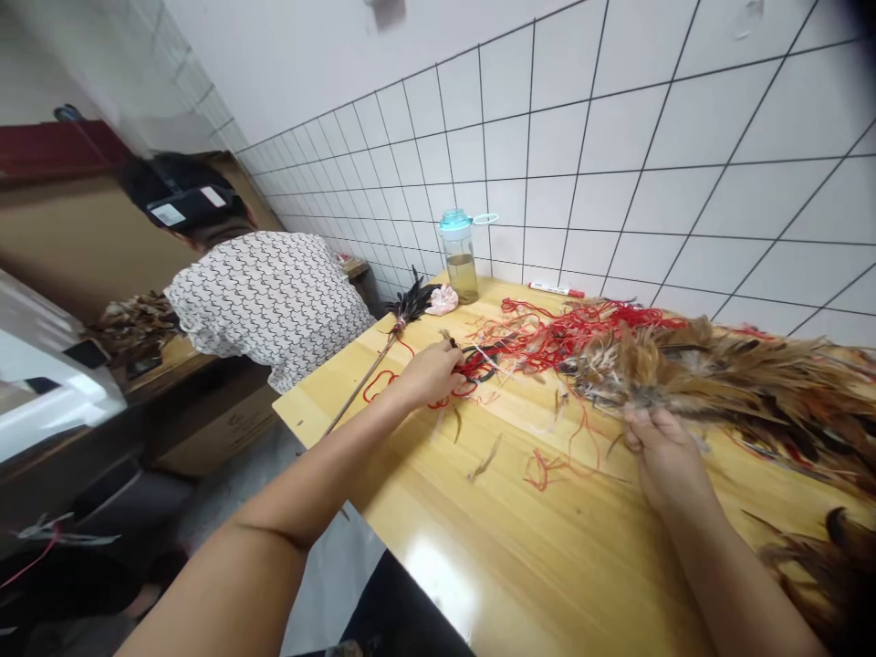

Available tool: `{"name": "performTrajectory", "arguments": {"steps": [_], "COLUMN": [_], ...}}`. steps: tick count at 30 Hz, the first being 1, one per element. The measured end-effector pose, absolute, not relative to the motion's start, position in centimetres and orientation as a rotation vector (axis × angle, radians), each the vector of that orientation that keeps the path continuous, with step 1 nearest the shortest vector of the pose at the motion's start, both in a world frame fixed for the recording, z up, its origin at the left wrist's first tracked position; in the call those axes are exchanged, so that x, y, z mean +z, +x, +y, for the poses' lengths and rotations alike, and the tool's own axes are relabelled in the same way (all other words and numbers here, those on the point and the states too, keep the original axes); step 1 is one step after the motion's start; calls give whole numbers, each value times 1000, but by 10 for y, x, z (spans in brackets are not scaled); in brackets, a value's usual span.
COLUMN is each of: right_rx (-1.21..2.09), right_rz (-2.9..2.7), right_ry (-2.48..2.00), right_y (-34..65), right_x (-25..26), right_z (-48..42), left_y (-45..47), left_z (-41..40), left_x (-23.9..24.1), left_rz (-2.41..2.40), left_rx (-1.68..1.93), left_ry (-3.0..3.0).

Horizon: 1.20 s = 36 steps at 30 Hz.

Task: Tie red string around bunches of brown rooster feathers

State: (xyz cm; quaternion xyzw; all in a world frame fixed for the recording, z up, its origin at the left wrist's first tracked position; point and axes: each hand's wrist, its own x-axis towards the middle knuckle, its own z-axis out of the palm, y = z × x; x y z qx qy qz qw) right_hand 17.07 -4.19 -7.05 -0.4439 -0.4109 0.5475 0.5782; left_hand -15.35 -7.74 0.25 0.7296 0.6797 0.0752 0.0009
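My left hand [438, 370] is at the near end of a tangle of red string [581, 330], its fingers curled down over something dark that I cannot make out. Pale strips and a dark curved piece lie beside those fingers. Farther right, my right hand [662, 447] pinches the base of a small tuft of brown feathers [640, 370], slightly blurred. A large pile of brown feathers [773, 383] spreads behind and to the right of it. Between my hands, a loose loop of red string [540, 470] and stray feather bits lie on the wooden table [452, 520].
A stick with black feathers [407, 306] lies left of my left hand. Behind stand a bottle [462, 265] of yellowish liquid, a pink scrunchie [443, 299] and a red-and-white marker [556, 290] by the tiled wall. Another person [266, 292] sits at the left, back turned.
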Motion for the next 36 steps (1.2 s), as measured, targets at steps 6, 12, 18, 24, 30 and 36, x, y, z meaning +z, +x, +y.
{"name": "performTrajectory", "arguments": {"steps": [6,12,18,24,30,36], "right_rx": [1269,1269,1329,1366,1433,1431], "right_rz": [-1010,-1104,-1146,-1063,-1012,-980], "right_ry": [-1048,-1048,-1059,-1053,-1074,-1078], "right_y": [169,167,161,159,160,160], "right_x": [-73,-75,-69,-62,-58,-62], "right_z": [-48,-50,-52,-55,-55,-54], "left_y": [-165,-173,-163,-176,-209,-232], "left_z": [-75,-81,-77,-56,-77,-107], "left_x": [-1,58,90,94,93,40], "left_rz": [2081,1730,1671,1904,2150,2058], "left_rx": [470,1115,1237,978,783,182], "left_ry": [2313,1783,1580,1788,1880,1963]}}
